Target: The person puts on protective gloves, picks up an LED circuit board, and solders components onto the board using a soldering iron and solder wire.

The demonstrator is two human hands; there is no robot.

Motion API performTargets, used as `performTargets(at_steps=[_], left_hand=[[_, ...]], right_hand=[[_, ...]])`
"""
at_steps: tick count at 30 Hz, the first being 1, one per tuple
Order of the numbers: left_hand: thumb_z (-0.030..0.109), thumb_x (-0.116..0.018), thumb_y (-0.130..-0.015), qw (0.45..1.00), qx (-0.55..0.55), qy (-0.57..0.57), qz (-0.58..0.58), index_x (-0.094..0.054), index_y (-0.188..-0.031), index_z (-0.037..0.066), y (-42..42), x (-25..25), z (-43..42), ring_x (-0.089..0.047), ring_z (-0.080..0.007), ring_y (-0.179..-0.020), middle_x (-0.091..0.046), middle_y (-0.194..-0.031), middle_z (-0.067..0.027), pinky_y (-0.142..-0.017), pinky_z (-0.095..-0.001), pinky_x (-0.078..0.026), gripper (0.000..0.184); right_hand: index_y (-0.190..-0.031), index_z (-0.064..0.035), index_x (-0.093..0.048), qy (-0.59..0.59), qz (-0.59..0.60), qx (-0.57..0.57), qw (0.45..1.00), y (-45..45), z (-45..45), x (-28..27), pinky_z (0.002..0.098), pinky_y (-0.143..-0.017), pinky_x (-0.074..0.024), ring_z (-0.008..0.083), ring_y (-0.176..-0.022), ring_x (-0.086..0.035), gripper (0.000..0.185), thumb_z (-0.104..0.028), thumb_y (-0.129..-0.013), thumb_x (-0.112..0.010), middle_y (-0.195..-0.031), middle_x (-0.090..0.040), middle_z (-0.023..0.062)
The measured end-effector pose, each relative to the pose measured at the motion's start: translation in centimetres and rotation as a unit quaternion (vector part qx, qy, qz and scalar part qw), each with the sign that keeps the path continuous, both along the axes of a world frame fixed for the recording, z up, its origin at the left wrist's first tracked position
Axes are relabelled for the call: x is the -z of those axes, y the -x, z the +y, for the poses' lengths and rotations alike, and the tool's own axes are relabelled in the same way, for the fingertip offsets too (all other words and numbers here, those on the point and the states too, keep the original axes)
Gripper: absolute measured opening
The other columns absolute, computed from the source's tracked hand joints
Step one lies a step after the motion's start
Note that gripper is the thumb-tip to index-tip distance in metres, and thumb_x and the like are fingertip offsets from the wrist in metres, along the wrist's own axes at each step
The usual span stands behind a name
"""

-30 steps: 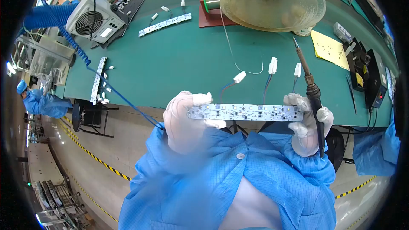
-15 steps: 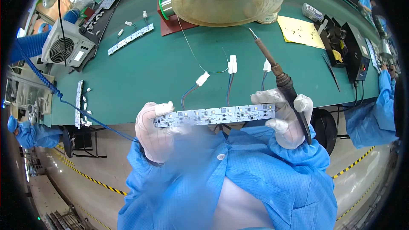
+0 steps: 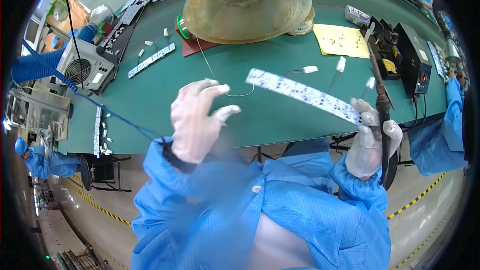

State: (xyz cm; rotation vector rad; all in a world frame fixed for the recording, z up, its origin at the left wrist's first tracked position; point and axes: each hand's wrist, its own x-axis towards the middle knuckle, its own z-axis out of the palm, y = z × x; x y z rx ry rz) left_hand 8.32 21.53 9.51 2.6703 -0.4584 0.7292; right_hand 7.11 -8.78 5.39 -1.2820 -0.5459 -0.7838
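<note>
My right hand (image 3: 367, 142), white-gloved, pinches the right end of a long white LED circuit board (image 3: 305, 95) between thumb and finger. The same hand also holds a soldering iron (image 3: 383, 105), its shaft pointing away from me. The board slants up to the left above the green mat, and three white connectors on wires (image 3: 310, 69) extend from its far side. My left hand (image 3: 197, 120), also gloved, is raised left of the board with fingers apart, touching nothing. A thin strand of solder (image 3: 210, 65) curves down between my left hand and the board.
A funnel-shaped fume hood (image 3: 250, 7) stands at the back beside a solder spool (image 3: 183, 27). Other LED boards (image 3: 151, 60) lie on the left. A yellow paper (image 3: 340, 40) and soldering station (image 3: 414, 60) are at the right. A person in blue (image 3: 42, 159) is at far left.
My left hand has let go of the board's left end and opened. The board has swung so its left end points up and away, while the soldering iron has turned more upright.
</note>
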Motion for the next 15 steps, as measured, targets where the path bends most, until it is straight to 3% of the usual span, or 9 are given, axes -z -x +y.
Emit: performTargets(at_steps=[2,4,7,9,11,13,14,15], left_hand=[[0.03,-0.078,-0.064,0.999,-0.031,-0.041,0.006,-0.066,-0.095,0.012,-1.1,0.4,-2.1,-0.056,-0.0296,-0.101,-0.061,-0.103,-0.0063,-0.083,-0.0403,-0.045,0.038],[0.031,-0.079,-0.061,0.994,-0.055,-0.086,-0.025,-0.066,-0.085,0.013,-1.7,0.8,-3.9,-0.055,-0.0299,-0.1,-0.059,-0.098,-0.0047,-0.081,-0.0411,-0.045,0.032],[0.029,-0.078,-0.06,0.997,-0.011,-0.073,0.01,-0.065,-0.077,0.012,-2.7,1.8,-3.8,-0.054,-0.0286,-0.099,-0.058,-0.096,-0.0048,-0.08,-0.042,-0.043,0.027],[0.024,-0.076,-0.062,0.997,0.004,-0.073,0.02,-0.062,-0.071,0.01,-2.7,1.8,-3.9,-0.053,-0.0288,-0.096,-0.057,-0.093,-0.0057,-0.081,-0.0421,-0.042,0.022],[0.02,-0.073,-0.065,0.995,0.046,-0.091,0.001,-0.062,-0.07,0.01,-2.9,1.7,-3.6,-0.053,-0.0293,-0.095,-0.057,-0.092,-0.0063,-0.081,-0.0415,-0.042,0.015],[0.013,-0.069,-0.07,0.993,0.102,-0.053,0.029,-0.06,-0.072,0.01,-2.8,1.6,-2.8,-0.054,-0.0295,-0.096,-0.058,-0.094,-0.0079,-0.081,-0.0398,-0.042,0.01],[0.011,-0.067,-0.071,0.991,0.121,-0.011,0.061,-0.058,-0.075,0.009,-2.4,1.2,-2.4,-0.055,-0.0294,-0.093,-0.059,-0.093,-0.0085,-0.081,-0.0389,-0.042,0.01],[0.009,-0.066,-0.073,0.985,0.141,0.03,0.095,-0.057,-0.078,0.007,-2.0,0.7,-2.0,-0.057,-0.0292,-0.091,-0.06,-0.092,-0.009,-0.081,-0.038,-0.043,0.011]], right_hand=[[-0.113,-0.0144,-0.041,0.014,-0.008,0.038,0.999,0.0,-0.5,0.2,0.0566,-0.091,-0.0457,0.0418,-0.099,-0.061,0.039,0.002,-0.084,-0.06,-0.097,-0.063,0.0132],[-0.109,-0.0103,-0.041,0.106,-0.033,0.146,0.983,-0.2,-0.7,1.0,0.0552,-0.088,-0.049,0.0411,-0.098,-0.062,0.036,0.006,-0.083,-0.059,-0.096,-0.061,0.0171],[-0.1,-0.0073,-0.046,0.211,-0.056,0.111,0.97,-0.6,-0.2,0.3,0.049,-0.079,-0.0543,0.038,-0.095,-0.064,0.031,0.011,-0.08,-0.06,-0.094,-0.062,0.0191],[-0.098,-0.0068,-0.051,0.259,0.02,0.032,0.965,-0.8,1.0,-1.2,0.0433,-0.079,-0.0541,0.0334,-0.095,-0.065,0.027,0.007,-0.079,-0.063,-0.087,-0.064,0.0174],[-0.095,-0.0058,-0.057,0.221,0.056,-0.042,0.973,-1.6,2.9,-1.3,0.0383,-0.079,-0.0527,0.0285,-0.092,-0.066,0.02,0.0,-0.079,-0.067,-0.085,-0.067,0.0144],[-0.094,-0.0048,-0.06,0.298,0.031,0.022,0.954,-1.5,4.4,-1.8,0.0372,-0.079,-0.0512,0.0286,-0.086,-0.066,0.021,-0.01,-0.077,-0.071,-0.088,-0.068,0.0107],[-0.091,-0.0062,-0.061,0.357,0.078,0.061,0.929,-1.1,4.6,-2.0,0.0379,-0.08,-0.0503,0.0299,-0.083,-0.065,0.023,-0.017,-0.074,-0.073,-0.09,-0.069,0.0081],[-0.094,-0.0061,-0.062,0.344,0.022,0.097,0.934,-1.6,4.4,-1.5,0.0378,-0.078,-0.0503,0.0305,-0.082,-0.065,0.029,-0.02,-0.072,-0.074,-0.089,-0.069,0.0091]])
